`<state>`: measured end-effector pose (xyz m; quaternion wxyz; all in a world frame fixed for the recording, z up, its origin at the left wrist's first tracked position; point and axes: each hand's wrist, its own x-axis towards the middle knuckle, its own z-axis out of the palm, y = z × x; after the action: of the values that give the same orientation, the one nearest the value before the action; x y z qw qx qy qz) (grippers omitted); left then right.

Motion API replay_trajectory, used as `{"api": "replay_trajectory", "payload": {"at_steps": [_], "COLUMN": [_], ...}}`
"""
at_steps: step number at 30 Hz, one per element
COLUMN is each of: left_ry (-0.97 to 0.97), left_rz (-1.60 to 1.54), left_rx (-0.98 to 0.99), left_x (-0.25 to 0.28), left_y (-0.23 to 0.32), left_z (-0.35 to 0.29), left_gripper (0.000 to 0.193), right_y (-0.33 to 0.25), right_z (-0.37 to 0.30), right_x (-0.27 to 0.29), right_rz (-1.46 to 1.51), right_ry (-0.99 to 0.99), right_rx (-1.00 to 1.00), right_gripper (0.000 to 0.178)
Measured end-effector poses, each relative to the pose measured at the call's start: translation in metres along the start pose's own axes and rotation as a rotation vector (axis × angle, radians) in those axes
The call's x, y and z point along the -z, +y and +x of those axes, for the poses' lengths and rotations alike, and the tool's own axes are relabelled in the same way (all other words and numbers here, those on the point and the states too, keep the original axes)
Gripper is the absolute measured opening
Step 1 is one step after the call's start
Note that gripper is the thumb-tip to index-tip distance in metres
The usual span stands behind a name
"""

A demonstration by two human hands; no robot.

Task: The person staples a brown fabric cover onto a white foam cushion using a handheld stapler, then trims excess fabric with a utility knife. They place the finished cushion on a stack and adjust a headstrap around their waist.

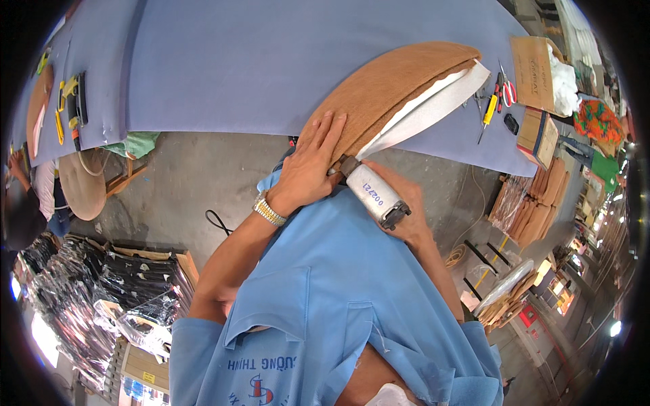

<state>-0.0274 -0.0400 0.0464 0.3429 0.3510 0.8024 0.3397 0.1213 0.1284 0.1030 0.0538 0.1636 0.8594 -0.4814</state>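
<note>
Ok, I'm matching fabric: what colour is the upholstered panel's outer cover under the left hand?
The outer cover is brown, seen best in the head view.

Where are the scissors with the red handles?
In the head view, the scissors lie toward the right end of the blue table, just left of the open cardboard box and close to a yellow-handled tool.

Left bare hand [313,157]: palm down, fingers [336,128] extended forward; left forearm [237,254] slants inward. Right bare hand [409,199]: closed in a grip; right forearm [439,271] slants inward.
</note>
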Motion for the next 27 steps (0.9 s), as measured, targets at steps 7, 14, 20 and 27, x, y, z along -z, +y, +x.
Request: {"api": "replay_trajectory", "payload": {"at_steps": [7, 14, 20, 27], "left_ry": [-0.023, 0.04, 0.078, 0.128], "left_rz": [-0.02, -0.012, -0.033, -0.01], "left_rx": [0.028, 0.001, -0.009, -0.038], "left_x": [-0.001, -0.015, -0.021, -0.026], "left_y": [0.004, -0.002, -0.001, 0.022], "left_z": [-0.001, -0.003, -0.006, -0.003], "left_gripper": [0.108, 0.107, 0.101, 0.094], "right_y": [-0.01, -0.015, 0.008, 0.071], "right_z": [0.004, 0.0, -0.009, -0.043], "right_x": [0.007, -0.004, 0.007, 0.072], "right_rz": [0.059, 0.202, 0.143, 0.086], "right_ry": [-0.093, -0.109, -0.115, 0.178], "right_rx": [-0.053, -0.263, -0.01, -0.002], "right_gripper": [0.077, 0.077, 0.08, 0.073]}}
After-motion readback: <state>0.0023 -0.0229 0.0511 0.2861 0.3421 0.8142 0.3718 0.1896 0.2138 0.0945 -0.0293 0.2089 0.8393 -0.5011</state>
